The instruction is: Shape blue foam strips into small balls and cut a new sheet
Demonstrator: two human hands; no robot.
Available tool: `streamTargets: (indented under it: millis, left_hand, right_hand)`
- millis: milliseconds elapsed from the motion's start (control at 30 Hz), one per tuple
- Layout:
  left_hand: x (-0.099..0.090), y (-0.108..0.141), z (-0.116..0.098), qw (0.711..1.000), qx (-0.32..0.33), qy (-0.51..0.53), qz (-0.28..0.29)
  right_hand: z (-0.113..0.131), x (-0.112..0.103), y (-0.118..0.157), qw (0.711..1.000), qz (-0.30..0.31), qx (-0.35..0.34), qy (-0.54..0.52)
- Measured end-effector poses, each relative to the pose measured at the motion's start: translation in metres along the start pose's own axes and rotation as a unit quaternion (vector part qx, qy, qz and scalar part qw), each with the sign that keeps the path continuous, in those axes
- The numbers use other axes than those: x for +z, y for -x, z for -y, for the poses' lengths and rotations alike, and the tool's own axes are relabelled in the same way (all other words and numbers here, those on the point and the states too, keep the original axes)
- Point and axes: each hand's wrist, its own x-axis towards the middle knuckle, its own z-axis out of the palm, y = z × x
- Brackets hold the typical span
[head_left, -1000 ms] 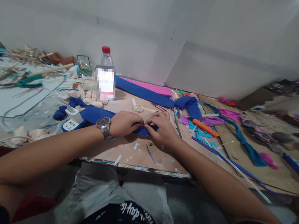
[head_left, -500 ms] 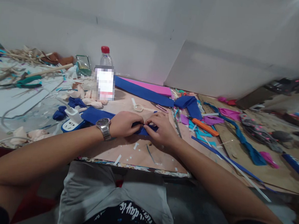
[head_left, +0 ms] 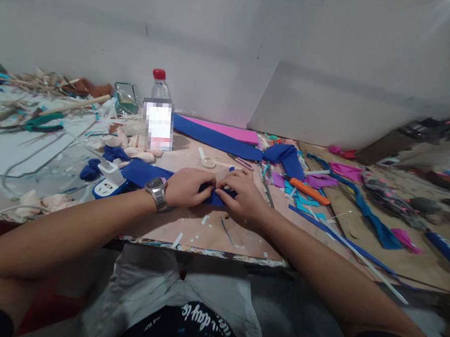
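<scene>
Both hands meet over a strip of blue fabric [head_left: 214, 198] at the front middle of the table. My left hand [head_left: 191, 187], with a metal watch on its wrist, pinches the fabric between thumb and fingers. From the right, my right hand [head_left: 244, 194] grips it too, thumb and fingertips close to the left thumb. The fingers hide most of the held piece. A longer blue length [head_left: 144, 172] runs out to the left, behind the left wrist. Just beyond the hands lies a small roll of pale tape [head_left: 209, 162].
A lit phone [head_left: 159, 126] leans on a red-capped bottle [head_left: 160, 86]. A power strip [head_left: 109, 187] sits left, green-handled pliers [head_left: 43, 123] farther left. An orange utility knife [head_left: 308, 190] lies right, near folded blue cloth [head_left: 219, 139], scissors [head_left: 242, 162] and scraps.
The hands stay almost in place, with a slight shift of the fingers on the blue fabric. My legs below the table edge have moved a little.
</scene>
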Motion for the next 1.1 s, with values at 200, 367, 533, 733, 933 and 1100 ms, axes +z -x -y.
streamTargets:
  millis: [200, 367, 533, 733, 933, 1100]
  left_hand:
    - [-0.0024, -0.0001, -0.0004, 1.0, -0.009, -0.005, 0.005]
    - [-0.0047, -0.0013, -0.0008, 0.998, 0.0, -0.048, 0.041]
    - [-0.0035, -0.0017, -0.0007, 0.996, -0.012, -0.076, 0.051]
    - [-0.005, -0.001, 0.0, 0.997, -0.008, -0.057, 0.043]
    - [-0.0049, -0.0014, 0.0028, 1.0, -0.003, -0.003, 0.022]
    - [-0.0036, -0.0015, 0.003, 1.0, -0.003, -0.003, 0.025]
  right_hand:
    - [-0.0016, 0.0007, 0.0007, 1.0, -0.003, 0.0, -0.005]
    - [-0.0014, 0.0007, 0.001, 1.0, -0.005, 0.007, -0.015]
    - [-0.0015, 0.0023, 0.001, 1.0, 0.005, -0.006, -0.007]
    - [-0.0033, 0.0037, 0.001, 1.0, 0.0, -0.001, -0.006]
    - [-0.004, 0.0028, 0.0006, 1.0, 0.001, 0.0, -0.004]
    - [-0.0032, 0.0018, 0.0008, 1.0, -0.008, -0.003, -0.001]
